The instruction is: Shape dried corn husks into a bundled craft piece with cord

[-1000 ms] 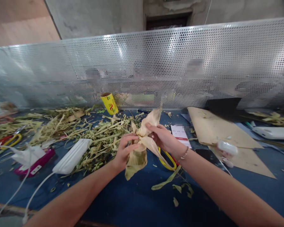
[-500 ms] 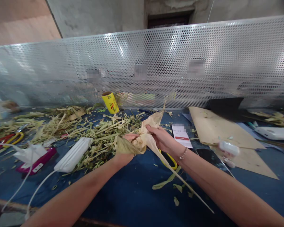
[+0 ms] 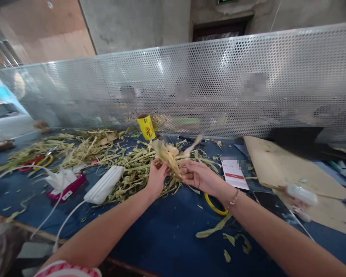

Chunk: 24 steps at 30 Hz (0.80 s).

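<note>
My left hand (image 3: 158, 176) is closed on a dried corn husk (image 3: 169, 152), pinching its lower left side between thumb and fingers. The husk is pale yellow and crumpled, with a greenish flap at its upper left and a narrow, motion-blurred strip to the right. My right hand (image 3: 200, 177) is against the husk's right edge, fingers stretched out and apart, fingertips at its lower part. A heap of greenish dried leaf strips (image 3: 132, 175) lies beneath and behind both hands. Below my right hand shows a yellow scissors handle (image 3: 216, 206), its blades hidden.
A perforated metal screen (image 3: 167, 80) runs along the table's back, with a yellow tube (image 3: 146, 127) before it. To the left are a white power bank (image 3: 103, 184), cables, a magenta box (image 3: 67, 188) and red-and-yellow scissors (image 3: 43, 161). Rightward lie a phone (image 3: 276, 207) and brown paper (image 3: 276, 165).
The husk has turned; its long tail no longer hangs toward me under the right wrist. My right fingers have loosened from their pinch and spread. The view has shifted left.
</note>
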Tool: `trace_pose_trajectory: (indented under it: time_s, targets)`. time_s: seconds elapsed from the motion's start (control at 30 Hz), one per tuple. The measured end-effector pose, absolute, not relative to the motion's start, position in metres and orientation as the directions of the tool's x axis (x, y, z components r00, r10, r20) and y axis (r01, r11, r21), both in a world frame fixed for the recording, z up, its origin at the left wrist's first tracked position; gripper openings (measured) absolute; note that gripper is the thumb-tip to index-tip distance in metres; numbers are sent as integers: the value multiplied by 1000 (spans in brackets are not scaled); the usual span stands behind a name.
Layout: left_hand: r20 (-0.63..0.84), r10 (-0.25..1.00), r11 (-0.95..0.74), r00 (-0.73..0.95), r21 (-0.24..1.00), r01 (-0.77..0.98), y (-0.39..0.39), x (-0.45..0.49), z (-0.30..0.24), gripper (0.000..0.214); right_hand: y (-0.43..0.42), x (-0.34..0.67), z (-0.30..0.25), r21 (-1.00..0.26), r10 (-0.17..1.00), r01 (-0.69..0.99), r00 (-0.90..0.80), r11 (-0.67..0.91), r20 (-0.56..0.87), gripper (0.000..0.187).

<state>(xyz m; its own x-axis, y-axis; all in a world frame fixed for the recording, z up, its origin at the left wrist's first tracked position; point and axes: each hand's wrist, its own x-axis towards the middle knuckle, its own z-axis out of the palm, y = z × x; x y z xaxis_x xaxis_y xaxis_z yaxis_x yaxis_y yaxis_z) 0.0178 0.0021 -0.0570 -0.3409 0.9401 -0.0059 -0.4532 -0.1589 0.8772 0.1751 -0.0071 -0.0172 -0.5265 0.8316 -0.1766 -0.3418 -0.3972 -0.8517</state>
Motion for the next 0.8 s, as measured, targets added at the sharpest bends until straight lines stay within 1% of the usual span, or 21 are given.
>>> trace_pose_trajectory:
  time_s: [0.07,0.13,0.2,0.27,0.33,0.4,0.43,0.5,0.53,0.57,0.6,0.67,0.73,0.8]
  targets:
    - [-61,918,-162,-391,843,-512,4,16,-57,34,-11,175,-17,-881,770,-240,-610,-407,-189,9]
    - [-69,899,-192,-432,825,-532,9,13,-60,28,-17,173,-17,-909,684,-120,-699,-398,-208,15]
    - [-8,907,-221,-420,842,-492,15,9,-66,25,-24,171,-15,-932,577,11,-782,-363,-234,22]
    - [85,928,-234,-363,891,-390,19,5,-73,30,-32,168,-13,-949,470,150,-841,-276,-269,24]
    - [163,948,-230,-272,945,-234,21,2,-80,39,-40,166,-11,-949,365,288,-876,-129,-316,22]
    - [226,960,-240,-166,969,-67,21,1,-85,48,-47,165,-8,-905,242,414,-892,96,-383,22]
    - [248,961,-250,-120,968,0,20,1,-87,52,-51,164,-6,-862,170,451,-891,233,-420,25]
    - [276,959,-270,-65,959,92,18,1,-91,57,-59,164,-2,-731,60,443,-872,518,-486,30]
    - [285,957,-276,-56,953,125,18,1,-92,59,-63,163,1,-652,37,411,-861,637,-507,32]
    - [293,955,-281,-52,947,157,17,1,-92,60,-68,163,3,-564,48,385,-853,730,-520,34]
    - [304,952,-290,-44,937,197,16,2,-92,61,-73,163,6,-483,79,374,-846,792,-527,36]
    - [344,939,-330,11,893,307,14,3,-91,61,-81,162,9,-367,149,396,-825,842,-545,43]
    - [396,911,-403,113,803,439,9,5,-87,59,-84,161,11,-327,169,417,-798,848,-578,47]
    - [443,866,-491,230,670,558,1,8,-83,58,-85,159,8,-331,143,410,-784,850,-605,47]
